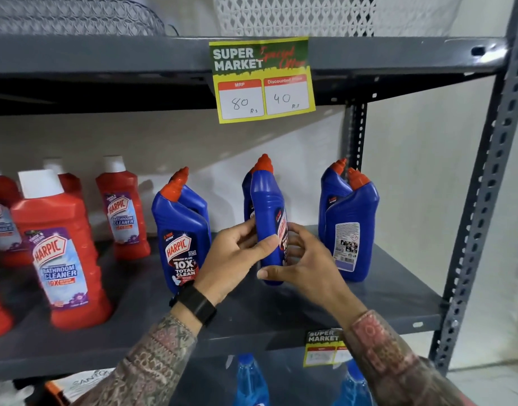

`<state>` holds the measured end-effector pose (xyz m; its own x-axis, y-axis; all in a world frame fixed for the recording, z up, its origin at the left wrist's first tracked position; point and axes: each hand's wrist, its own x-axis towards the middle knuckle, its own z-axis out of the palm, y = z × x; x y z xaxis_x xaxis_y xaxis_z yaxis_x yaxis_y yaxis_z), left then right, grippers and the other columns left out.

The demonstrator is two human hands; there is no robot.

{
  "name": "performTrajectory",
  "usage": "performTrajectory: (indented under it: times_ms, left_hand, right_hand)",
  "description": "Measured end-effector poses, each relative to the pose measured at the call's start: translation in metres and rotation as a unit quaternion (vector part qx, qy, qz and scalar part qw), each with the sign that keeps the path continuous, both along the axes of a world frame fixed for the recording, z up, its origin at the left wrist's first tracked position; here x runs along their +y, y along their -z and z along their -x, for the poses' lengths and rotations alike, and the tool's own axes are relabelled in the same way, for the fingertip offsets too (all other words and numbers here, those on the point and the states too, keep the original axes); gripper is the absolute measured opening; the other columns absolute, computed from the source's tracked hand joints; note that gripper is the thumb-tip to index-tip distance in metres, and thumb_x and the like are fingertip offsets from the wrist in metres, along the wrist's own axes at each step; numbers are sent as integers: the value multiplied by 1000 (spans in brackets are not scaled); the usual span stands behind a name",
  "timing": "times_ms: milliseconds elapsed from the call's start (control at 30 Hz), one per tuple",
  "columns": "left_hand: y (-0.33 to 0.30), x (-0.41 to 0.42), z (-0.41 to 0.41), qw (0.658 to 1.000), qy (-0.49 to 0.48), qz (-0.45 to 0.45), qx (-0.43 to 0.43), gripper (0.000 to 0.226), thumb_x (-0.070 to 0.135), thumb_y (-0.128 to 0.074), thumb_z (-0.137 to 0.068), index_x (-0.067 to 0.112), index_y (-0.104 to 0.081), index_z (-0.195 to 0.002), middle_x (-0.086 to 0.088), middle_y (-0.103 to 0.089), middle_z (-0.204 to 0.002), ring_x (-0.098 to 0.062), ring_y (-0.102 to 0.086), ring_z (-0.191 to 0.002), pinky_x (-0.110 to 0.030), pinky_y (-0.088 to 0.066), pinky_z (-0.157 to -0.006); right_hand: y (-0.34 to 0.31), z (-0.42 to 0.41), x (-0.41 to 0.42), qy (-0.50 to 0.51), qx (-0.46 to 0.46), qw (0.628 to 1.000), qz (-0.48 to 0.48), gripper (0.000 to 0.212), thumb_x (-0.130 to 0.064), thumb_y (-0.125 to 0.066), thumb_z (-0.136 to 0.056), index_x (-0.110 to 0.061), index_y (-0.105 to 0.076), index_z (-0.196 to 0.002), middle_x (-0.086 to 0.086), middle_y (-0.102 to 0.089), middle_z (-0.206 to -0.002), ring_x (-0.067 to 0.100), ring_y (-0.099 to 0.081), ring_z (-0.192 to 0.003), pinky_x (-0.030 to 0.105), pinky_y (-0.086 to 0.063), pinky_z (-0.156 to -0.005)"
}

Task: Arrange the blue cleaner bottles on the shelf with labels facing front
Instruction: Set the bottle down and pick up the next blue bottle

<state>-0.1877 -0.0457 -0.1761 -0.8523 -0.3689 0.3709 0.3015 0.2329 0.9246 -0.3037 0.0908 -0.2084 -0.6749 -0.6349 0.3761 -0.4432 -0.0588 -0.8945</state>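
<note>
Several blue cleaner bottles with red caps stand on the grey shelf [383,294]. The middle blue bottle [266,206] is gripped by both hands, its label turned to the right. My left hand [237,259] holds its left side, my right hand [304,265] wraps its right side and base. Another blue bottle stands partly hidden behind it. The left blue bottle [180,230] shows its front label, with one more behind it. At the right, a blue bottle [353,230] shows its back label, and another [332,189] stands behind it.
Red bathroom cleaner bottles [61,253] fill the shelf's left part. A yellow price tag [263,83] hangs from the upper shelf edge. The perforated shelf upright [486,186] rises at the right. Light blue bottles [250,379] stand on the shelf below.
</note>
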Motion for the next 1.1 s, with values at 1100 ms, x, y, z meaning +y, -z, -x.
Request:
performTrajectory:
  times_ms: [1100]
  left_hand:
    - [2, 19, -12, 900, -337, 238, 142, 25, 21, -70, -96, 19, -72, -121, 4, -72, -97, -11, -70, -84, -29, -58, -73]
  right_hand:
    - [-11, -9, 38, 227, 135, 962, 66, 49, -7, -82, -84, -34, -60, -119, -14, -69, -101, 3, -71, -89, 21, -61, -77]
